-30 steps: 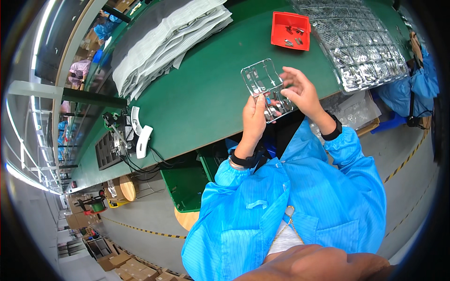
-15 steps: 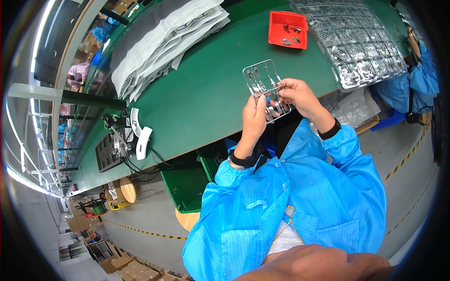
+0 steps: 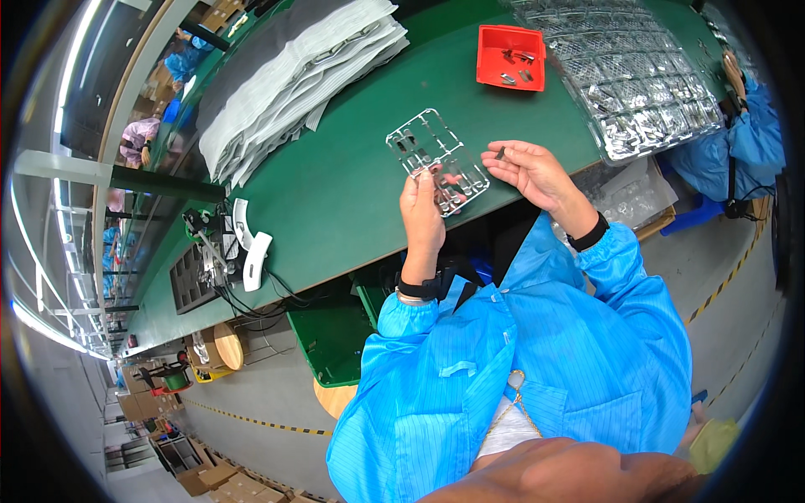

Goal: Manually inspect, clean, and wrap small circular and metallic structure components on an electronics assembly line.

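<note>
My left hand grips a clear plastic blister tray by its near left side, above the front part of the green bench. Small metal pieces sit in several of its slots. To the right of the tray, my right hand pinches a small dark flat piece between thumb and fingers, apart from the tray. The piece is too small to name. Farther back on the bench stands a red bin with a few small metal parts inside.
Large clear trays filled with metal parts lie at the back right, near another person's blue sleeve. A stack of white sheets lies back left. A device with white curved pieces stands at left. Below the bench is a green crate.
My left hand has moved left with the tray, which is now tilted differently. My right hand has come away from the tray and now shows a small dark piece in its fingers.
</note>
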A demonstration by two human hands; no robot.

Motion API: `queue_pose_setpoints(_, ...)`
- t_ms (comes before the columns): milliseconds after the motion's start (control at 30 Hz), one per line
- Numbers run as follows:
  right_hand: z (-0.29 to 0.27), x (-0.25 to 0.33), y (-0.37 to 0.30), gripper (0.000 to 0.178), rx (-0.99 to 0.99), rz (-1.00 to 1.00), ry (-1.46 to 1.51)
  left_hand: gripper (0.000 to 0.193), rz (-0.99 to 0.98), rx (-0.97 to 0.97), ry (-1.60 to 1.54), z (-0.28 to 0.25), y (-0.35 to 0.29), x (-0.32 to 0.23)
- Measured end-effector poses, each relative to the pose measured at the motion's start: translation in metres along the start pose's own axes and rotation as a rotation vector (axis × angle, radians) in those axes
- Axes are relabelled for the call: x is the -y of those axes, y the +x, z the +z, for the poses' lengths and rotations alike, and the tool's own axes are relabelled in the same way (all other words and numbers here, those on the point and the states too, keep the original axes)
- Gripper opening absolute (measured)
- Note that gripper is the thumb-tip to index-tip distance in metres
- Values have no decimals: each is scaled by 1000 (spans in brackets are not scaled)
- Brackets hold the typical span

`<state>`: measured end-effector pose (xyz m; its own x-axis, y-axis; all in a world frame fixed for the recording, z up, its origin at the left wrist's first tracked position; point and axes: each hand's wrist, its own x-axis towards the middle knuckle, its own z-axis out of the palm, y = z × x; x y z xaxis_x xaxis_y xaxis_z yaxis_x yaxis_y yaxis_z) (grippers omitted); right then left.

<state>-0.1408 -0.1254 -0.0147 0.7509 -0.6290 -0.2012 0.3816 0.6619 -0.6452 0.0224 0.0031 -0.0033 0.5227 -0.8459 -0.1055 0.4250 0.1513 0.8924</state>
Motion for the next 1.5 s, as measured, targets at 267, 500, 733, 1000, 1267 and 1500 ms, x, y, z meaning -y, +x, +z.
queue_pose_setpoints(267, 10, 3, -11, 23, -99, -18, -186, 48, 151, 7, 172, 10, -1, -4)
queue_pose_setpoints(500, 46, -20, -23, 19, -5, -452, -699, 75, 98, 167, 152, 27, -8, 13)
queue_pose_setpoints(733, 50, -21, -26, 18, 21, -441, -649, 71, 120, 233, 36, 34, -9, 17)
queue_pose_setpoints(1000, 44, -10, -27, 20, 41, -492, -622, 64, 92, 214, 18, 39, -11, 20)
queue_pose_setpoints(1267, 29, 47, -24, 19, -203, -638, -777, 64, 49, 154, 138, 35, -13, 16)
queue_pose_setpoints(1500, -88, 161, -11, 14, -618, -793, -1661, 65, 85, 112, 219, 20, -12, 12)
